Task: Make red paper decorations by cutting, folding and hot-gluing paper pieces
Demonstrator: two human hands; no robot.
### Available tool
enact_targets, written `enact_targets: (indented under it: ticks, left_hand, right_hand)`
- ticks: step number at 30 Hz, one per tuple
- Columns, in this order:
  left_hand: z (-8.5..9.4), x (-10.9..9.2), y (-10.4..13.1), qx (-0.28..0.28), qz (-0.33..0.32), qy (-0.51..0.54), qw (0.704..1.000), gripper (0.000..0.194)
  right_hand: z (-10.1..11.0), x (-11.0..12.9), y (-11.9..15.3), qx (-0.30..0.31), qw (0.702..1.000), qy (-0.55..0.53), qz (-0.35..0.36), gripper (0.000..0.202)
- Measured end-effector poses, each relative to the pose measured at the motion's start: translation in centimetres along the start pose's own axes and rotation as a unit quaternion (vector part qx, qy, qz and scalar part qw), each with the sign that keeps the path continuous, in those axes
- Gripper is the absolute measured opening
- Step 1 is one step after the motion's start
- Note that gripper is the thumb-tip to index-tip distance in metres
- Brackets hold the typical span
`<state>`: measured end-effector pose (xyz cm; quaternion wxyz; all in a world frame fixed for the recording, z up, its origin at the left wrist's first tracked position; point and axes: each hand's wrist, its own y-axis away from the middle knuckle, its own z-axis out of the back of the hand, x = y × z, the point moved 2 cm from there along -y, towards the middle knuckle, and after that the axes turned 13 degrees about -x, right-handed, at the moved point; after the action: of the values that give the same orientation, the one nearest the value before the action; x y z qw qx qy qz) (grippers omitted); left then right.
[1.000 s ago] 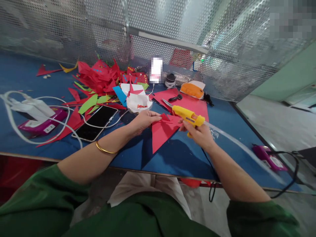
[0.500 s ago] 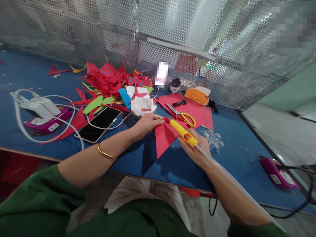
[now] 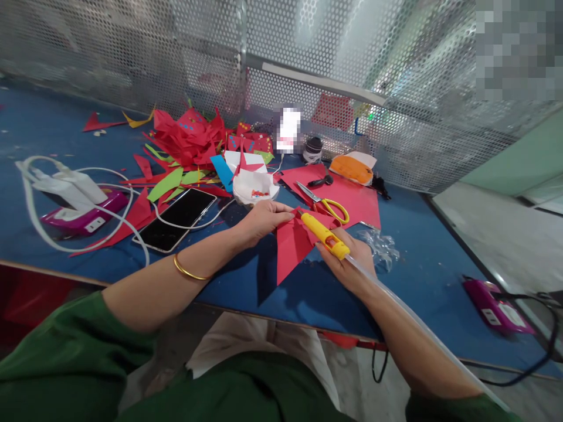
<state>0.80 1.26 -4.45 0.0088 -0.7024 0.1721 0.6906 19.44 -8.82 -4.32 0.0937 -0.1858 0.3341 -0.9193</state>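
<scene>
My left hand point(image 3: 267, 223) pinches the upper edge of a folded red paper piece point(image 3: 292, 249), whose pointed corner hangs down over the blue table. My right hand point(image 3: 349, 264) is closed around a yellow glue gun point(image 3: 324, 235). A long clear glue stick point(image 3: 396, 302) runs from its back end along my right forearm. The gun's nozzle is at the top of the paper, near my left fingertips; I cannot tell if it touches. Scissors point(image 3: 329, 206) with yellow handles lie just beyond on red sheets point(image 3: 358, 202).
A phone point(image 3: 178, 221) and a white charging cable lie left, beside a purple power strip point(image 3: 85, 214). Behind are red paper scraps point(image 3: 189, 138), a white bowl point(image 3: 255, 189), and an orange piece point(image 3: 352, 170). Crumpled clear plastic point(image 3: 380, 249) sits right; another purple strip point(image 3: 495, 308) is farther right.
The glue gun's tip has shifted slightly left along the paper's top edge. The red paper has turned a little. Both hands keep their hold.
</scene>
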Motion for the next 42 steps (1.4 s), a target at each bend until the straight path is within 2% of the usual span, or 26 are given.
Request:
enact_targets:
  ticks: [9,42]
  left_hand:
    - [-0.02,0.15,-0.16,0.001,-0.019,-0.015,1.000,0.014]
    - [0.02,0.15,-0.19,-0.005,-0.015,-0.009,1.000,0.020]
  right_hand:
    - [-0.03,0.09,-0.04,-0.031,0.999,0.021,0.030,0.038]
    - [-0.10,-0.19,0.18,-0.040,0.997,0.038,0.045,0.037]
